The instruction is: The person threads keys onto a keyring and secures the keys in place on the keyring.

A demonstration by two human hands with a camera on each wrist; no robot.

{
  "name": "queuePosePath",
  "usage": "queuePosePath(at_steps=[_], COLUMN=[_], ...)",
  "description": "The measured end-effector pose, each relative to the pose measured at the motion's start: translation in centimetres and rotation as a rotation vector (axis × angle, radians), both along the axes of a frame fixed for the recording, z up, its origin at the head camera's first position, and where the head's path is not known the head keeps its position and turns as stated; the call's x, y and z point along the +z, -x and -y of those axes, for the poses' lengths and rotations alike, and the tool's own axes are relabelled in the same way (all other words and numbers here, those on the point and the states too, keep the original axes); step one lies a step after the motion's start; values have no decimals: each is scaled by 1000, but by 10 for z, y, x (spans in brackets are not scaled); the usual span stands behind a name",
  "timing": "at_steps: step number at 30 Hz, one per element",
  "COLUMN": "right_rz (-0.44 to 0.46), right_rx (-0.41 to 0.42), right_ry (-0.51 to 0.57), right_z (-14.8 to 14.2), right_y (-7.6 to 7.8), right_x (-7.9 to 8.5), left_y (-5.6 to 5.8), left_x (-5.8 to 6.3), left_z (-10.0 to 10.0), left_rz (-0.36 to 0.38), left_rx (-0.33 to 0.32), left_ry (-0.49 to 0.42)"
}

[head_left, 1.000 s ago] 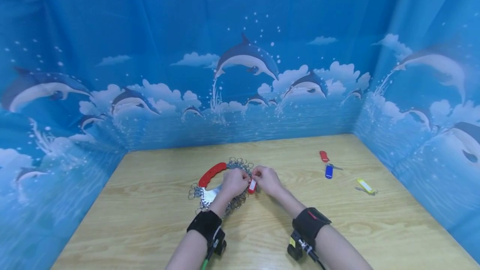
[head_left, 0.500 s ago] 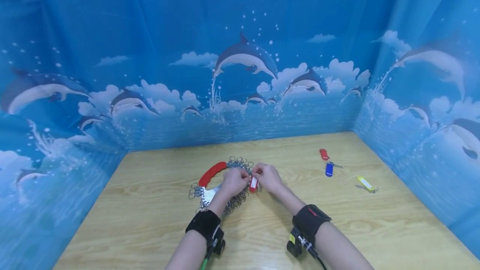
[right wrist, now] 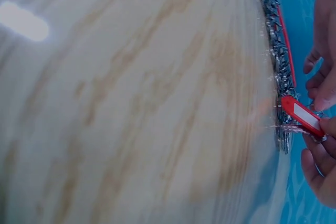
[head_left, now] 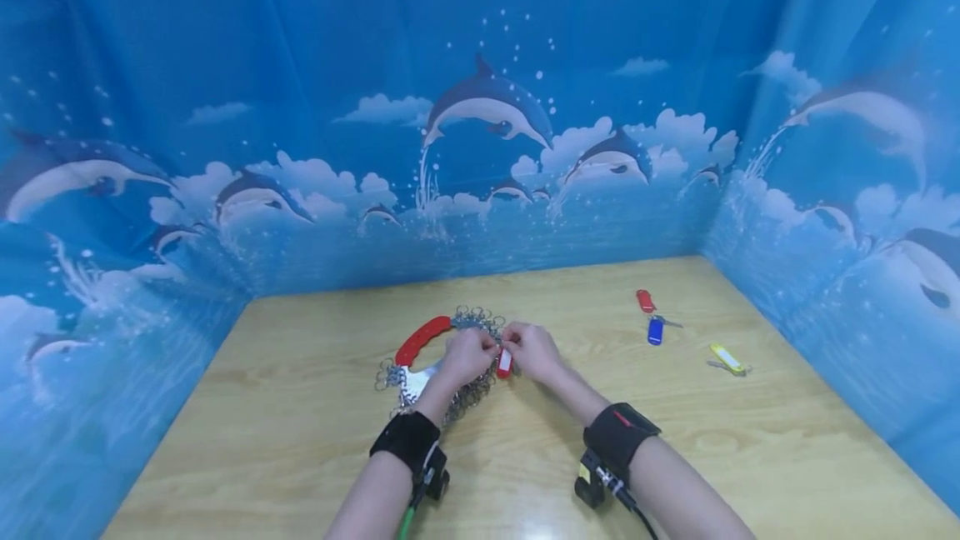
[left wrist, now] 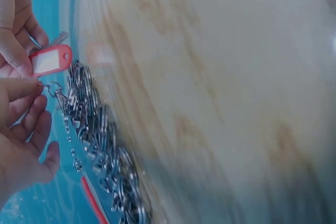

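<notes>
- A red key tag (head_left: 504,362) with a white label is held between the two hands, above the table (head_left: 285,457), at the right side of the ring holder.
- One end of the tag is pinched by the thumb and fingers of the right hand (head_left: 532,351); a metal key (left wrist: 62,37) is seen just beside the tag.
- A small metal ring (left wrist: 55,89) at the rim of the holder is pinched between the thumb and forefinger of the left hand (head_left: 468,355); the other fingers are loosely bent.
- Whether the tag is linked to the ring cannot be told.
- The holder is fitted with a red handle (head_left: 422,340), a silver plate (head_left: 415,383) and a dense row of metal rings (left wrist: 107,145).
- To the right, a second red tag (head_left: 645,300), a blue tag (head_left: 656,331) and a yellow tag (head_left: 725,357) are laid on the table, the red one near the blue.
- Black bands (head_left: 621,437) are worn on both wrists.
- The table is backed by a blue dolphin-print curtain (head_left: 375,65).
</notes>
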State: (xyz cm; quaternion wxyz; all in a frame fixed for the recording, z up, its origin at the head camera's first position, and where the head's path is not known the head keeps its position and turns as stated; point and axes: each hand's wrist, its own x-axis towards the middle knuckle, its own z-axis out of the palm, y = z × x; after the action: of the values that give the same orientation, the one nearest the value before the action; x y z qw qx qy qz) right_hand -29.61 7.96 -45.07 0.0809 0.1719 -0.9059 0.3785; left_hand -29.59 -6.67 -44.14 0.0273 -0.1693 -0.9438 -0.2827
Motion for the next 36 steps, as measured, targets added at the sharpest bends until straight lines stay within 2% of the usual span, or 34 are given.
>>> queuePosePath(at_steps=[4, 9, 20, 28, 36], right_rz=[23, 50, 8, 52, -38], right_rx=[-35, -23, -15, -25, 4], right_ry=[29, 41, 3, 51, -9], right_z=[-2, -3, -1, -1, -1], right_y=[3, 2, 4, 0, 1], right_x=[1, 0, -1, 0, -3], left_y=[1, 0, 1, 0, -1], left_x=[3, 2, 4, -3, -3], left_z=[0, -1, 1, -2, -2], left_rz=[21, 32, -68, -58, -96], left_rx=[-29, -33, -9, 15, 44], left_ry=[-12, -8, -10, -21, -4])
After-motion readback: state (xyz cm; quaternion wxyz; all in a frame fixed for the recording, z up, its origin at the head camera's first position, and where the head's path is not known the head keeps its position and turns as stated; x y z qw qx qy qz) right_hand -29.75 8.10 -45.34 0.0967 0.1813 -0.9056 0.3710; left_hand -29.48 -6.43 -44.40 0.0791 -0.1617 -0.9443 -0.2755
